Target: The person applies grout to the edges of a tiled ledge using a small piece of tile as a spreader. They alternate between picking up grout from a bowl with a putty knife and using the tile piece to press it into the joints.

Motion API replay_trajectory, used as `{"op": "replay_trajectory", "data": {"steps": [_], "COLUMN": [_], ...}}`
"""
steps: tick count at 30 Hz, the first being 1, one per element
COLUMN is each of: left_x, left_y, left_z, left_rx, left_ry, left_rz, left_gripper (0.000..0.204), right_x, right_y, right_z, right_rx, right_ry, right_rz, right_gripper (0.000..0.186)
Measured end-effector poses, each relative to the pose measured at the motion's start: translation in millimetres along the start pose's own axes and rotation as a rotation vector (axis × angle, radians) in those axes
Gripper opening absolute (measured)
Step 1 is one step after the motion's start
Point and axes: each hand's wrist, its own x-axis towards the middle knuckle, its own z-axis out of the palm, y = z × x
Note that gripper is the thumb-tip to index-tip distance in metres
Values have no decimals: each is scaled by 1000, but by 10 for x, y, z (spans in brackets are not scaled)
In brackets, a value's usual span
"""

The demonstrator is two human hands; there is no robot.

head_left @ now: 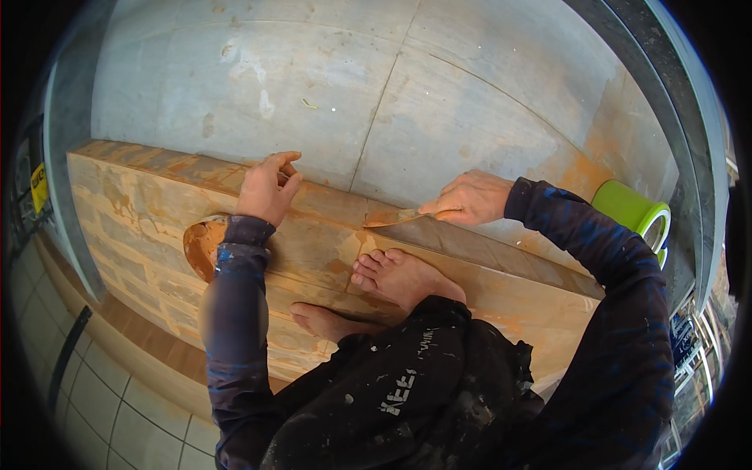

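Two bare feet (395,278) by our right hand (468,197) gripping putty knife (395,217); left hand (269,190) loose on ledge (329,235) — slip risks toes.

a thin putty knife (395,217) — blade smeared orange — lies nearly flat along the tile joint (337,188), handle hidden in the right hand (468,198).

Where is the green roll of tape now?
The green tape roll sits at the right of the head view, on the grey floor, beyond the right hand.
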Motion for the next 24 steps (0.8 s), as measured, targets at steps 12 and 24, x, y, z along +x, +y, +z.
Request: {"op": "replay_trajectory", "data": {"steps": [12, 24], "left_x": [-186, -221], "left_y": [-166, -29], "left_z": [-39, -12], "left_rx": [33, 61], "left_ry": [23, -13], "left_rz": [-74, -29], "left_gripper": [36, 37], "right_x": [31, -70], "right_y": [9, 207], "right_z": [13, -38], "right_rx": [52, 6], "right_ry": [51, -43], "right_rz": [-31, 12], "right_gripper": [34, 35]}}
